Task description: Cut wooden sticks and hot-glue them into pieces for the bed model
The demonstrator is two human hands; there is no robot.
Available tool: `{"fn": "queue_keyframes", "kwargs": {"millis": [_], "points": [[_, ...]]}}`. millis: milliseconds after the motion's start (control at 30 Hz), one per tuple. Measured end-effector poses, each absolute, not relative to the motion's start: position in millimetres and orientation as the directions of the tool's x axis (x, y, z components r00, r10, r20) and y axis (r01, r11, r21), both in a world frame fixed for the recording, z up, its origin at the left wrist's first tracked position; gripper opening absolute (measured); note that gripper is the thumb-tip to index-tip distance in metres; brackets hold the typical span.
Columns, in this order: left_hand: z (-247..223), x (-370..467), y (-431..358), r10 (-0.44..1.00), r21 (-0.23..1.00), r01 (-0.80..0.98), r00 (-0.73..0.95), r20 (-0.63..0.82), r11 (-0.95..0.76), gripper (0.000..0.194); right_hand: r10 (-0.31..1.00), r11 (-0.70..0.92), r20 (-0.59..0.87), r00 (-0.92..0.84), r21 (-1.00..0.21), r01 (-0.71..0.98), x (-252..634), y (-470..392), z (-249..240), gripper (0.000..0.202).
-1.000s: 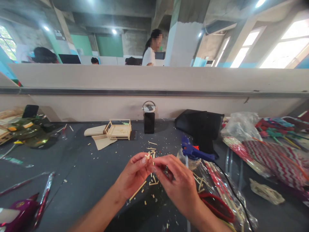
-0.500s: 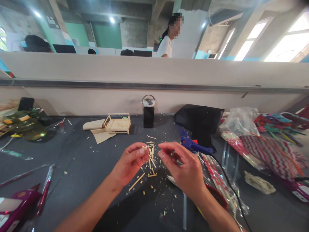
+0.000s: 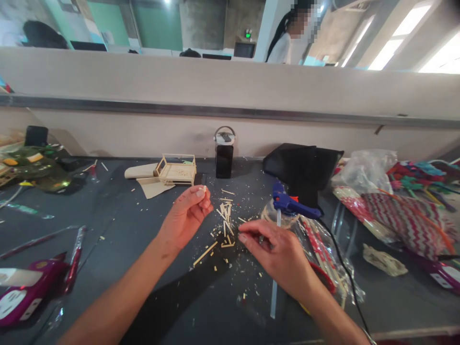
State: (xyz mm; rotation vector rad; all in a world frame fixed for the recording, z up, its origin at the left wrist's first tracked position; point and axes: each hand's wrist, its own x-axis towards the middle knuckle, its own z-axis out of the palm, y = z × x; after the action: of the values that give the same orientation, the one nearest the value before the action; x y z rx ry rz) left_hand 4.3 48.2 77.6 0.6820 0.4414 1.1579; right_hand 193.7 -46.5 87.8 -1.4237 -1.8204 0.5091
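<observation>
My left hand (image 3: 189, 211) is raised over the dark tabletop, with thumb and forefinger pinched on a small pale wooden piece (image 3: 204, 189). My right hand (image 3: 275, 244) hovers lower, to the right of a loose pile of thin wooden sticks (image 3: 225, 215). Its thumb and forefinger are curved with a narrow gap between their tips, and I see nothing held there. Just beyond the right hand lies a blue glue gun (image 3: 293, 206), a clear glue stick showing at its side. Farther back stands a small wooden frame model (image 3: 177, 171), partly on brown paper (image 3: 153, 188).
A black phone (image 3: 224, 161) leans on a white device at the back. Black cloth (image 3: 302, 167), plastic-wrapped sticks (image 3: 362, 208) and a striped bag (image 3: 406, 225) lie right. A purple tool (image 3: 28, 292) sits at left. A low partition (image 3: 230, 81) runs behind; people are beyond it.
My left hand has moved up and left with the wooden piece, away from my right hand. The right hand's finger and thumb tips have come closer together. The view has tilted down slightly.
</observation>
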Motion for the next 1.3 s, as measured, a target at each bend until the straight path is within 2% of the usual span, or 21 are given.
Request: {"fn": "queue_keyframes", "kwargs": {"millis": [100,300,367,500,567,800,967,1133,1300], "points": [[78,5,48,0.934,0.683,-0.687,0.357,0.019,0.249,0.005,0.939,0.306,0.333,-0.084,-0.700,0.645,200,-58,89,0.010],[78,12,38,0.909,0.718,-0.637,0.417,0.016,0.280,0.006,0.854,0.324,0.517,0.059,-0.617,0.717,209,-68,92,0.007],[77,14,35,0.898,0.730,-0.618,0.439,0.015,0.291,0.006,0.858,0.345,0.513,0.022,-0.607,0.716,207,-68,90,0.008],[76,12,35,0.890,0.743,-0.606,0.456,0.030,0.285,0.005,0.893,0.413,0.415,-0.173,-0.608,0.678,200,-70,84,0.009],[76,11,36,0.878,0.719,-0.619,0.477,0.025,0.316,0.004,0.895,0.413,0.408,-0.180,-0.603,0.683,202,-73,83,0.010],[76,12,36,0.872,0.553,-0.742,0.486,0.054,0.380,0.007,0.835,0.323,0.550,0.013,-0.511,0.797,227,-71,95,0.010],[76,12,34,0.867,0.514,-0.772,0.487,0.101,0.374,0.007,0.828,0.251,0.554,0.081,-0.497,0.831,243,-68,93,0.015],[72,14,33,0.870,0.579,-0.743,0.481,0.114,0.335,0.006,0.864,0.202,0.492,0.107,-0.533,0.822,251,-70,84,0.019],[66,19,28,0.889,0.776,-0.597,0.445,0.110,0.203,0.009,0.829,0.334,0.556,0.057,-0.575,0.746,231,-74,89,0.008]]}}
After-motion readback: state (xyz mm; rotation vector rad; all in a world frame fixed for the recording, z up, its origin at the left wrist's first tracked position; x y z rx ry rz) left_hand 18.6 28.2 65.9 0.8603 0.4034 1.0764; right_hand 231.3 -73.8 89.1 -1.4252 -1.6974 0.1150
